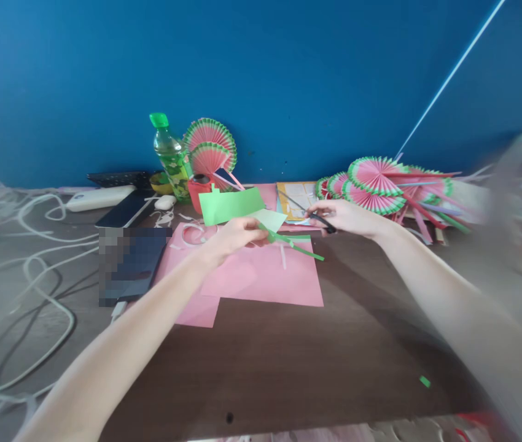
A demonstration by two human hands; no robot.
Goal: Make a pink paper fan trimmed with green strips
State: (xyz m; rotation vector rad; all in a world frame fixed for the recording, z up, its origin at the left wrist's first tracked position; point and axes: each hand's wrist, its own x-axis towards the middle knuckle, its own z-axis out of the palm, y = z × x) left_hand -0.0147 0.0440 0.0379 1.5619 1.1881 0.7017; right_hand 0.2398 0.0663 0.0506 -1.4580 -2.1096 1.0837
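My left hand point(232, 238) is closed in a pinch on a green paper sheet point(231, 205), held above the pink paper sheets point(268, 279) on the brown table point(288, 362). Thin green strips point(295, 242) hang from the sheet's lower right edge. My right hand point(346, 218) is closed on a pair of black-handled scissors point(309, 213), whose blades point left toward the green sheet. The scissors sit just right of the sheet, apart from it.
A pile of pink-and-green paper fans point(381, 184) lies at the back right; two more fans point(210, 147) stand by a green bottle point(172, 156) and a red cup point(198, 190). White cables point(35, 276), a dark tablet point(132, 264) and a power bank point(99, 198) lie left.
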